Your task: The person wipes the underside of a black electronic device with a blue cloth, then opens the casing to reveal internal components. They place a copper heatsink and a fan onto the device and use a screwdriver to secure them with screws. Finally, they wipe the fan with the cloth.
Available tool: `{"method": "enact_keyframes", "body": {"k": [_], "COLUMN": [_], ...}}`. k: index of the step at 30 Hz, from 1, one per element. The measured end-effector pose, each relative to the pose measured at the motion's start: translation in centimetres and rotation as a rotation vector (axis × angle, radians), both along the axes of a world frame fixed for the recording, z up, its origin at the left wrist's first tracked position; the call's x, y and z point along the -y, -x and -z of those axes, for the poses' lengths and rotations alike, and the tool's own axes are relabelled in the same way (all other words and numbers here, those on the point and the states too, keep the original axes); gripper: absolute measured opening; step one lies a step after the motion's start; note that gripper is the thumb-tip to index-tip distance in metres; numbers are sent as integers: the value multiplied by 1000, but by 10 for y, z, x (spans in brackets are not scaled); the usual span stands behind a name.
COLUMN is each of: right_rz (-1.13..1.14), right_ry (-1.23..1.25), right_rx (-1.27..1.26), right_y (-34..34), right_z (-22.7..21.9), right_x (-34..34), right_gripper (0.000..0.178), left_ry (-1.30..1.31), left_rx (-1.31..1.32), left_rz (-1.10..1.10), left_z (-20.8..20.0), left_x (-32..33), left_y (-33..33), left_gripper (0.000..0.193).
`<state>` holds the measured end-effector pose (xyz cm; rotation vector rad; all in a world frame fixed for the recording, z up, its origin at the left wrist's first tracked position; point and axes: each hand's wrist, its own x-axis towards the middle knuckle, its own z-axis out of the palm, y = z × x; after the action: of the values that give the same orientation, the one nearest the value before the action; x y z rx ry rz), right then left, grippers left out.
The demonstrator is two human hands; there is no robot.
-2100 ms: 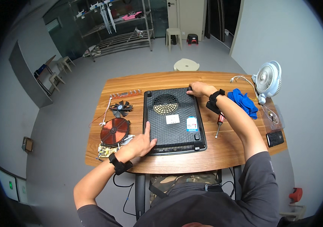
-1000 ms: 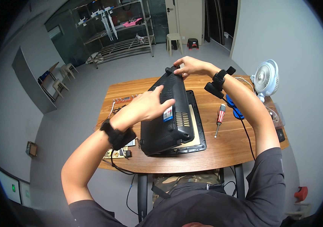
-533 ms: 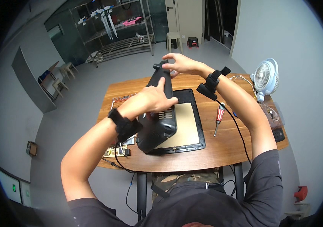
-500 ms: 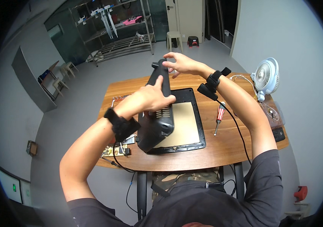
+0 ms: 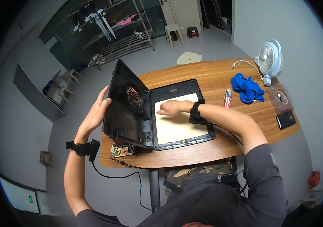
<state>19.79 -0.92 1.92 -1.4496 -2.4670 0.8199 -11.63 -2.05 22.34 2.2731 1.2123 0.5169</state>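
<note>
A black plastic shell [image 5: 125, 121] with a round fan grille [image 5: 132, 97] stands tilted up on the table, its inner side toward the right. My left hand [image 5: 98, 110] grips its outer left edge, the fingers partly hidden behind it. Beside the shell lies a flat black frame [image 5: 203, 142] with a beige sheet [image 5: 180, 130] set in it; the two parts meet along the shell's right edge. My right hand [image 5: 172, 108] rests over the beige sheet with its fingers curled under; what they hold, if anything, is hidden.
A circuit board [image 5: 122, 150] lies at the table's near left, by the shell. To the right are a red-striped screwdriver handle [image 5: 227, 98], a crumpled blue cloth [image 5: 246, 89], a white fan [image 5: 269, 60] and a small black box [image 5: 285, 120]. A white stool [image 5: 189, 58] stands beyond the table.
The shell has swung from upright over the frame to tilted at its left. My left hand has moved to its outer edge; my right hand has left its top and come down over the sheet.
</note>
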Motion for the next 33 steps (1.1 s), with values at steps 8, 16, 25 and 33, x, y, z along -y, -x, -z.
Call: {"method": "enact_keyframes", "body": {"k": [8, 16, 25, 33], "right_rz": [11, 3, 203, 355], "right_ry": [59, 55, 58, -110], "right_rx": [5, 20, -316, -162], "right_y": [31, 41, -4, -120], "right_z": [-7, 1, -35, -49], "right_x": [0, -2, 5, 64], "right_gripper": [78, 75, 60, 46], "left_ry": [-42, 37, 156, 466], "left_rx": [91, 270, 405, 205], "left_rz": [-60, -42, -54, 6], "left_z": [14, 15, 15, 95], "left_x": [0, -2, 13, 4], "left_y": [31, 42, 44, -22], "left_gripper": [62, 59, 58, 78]}}
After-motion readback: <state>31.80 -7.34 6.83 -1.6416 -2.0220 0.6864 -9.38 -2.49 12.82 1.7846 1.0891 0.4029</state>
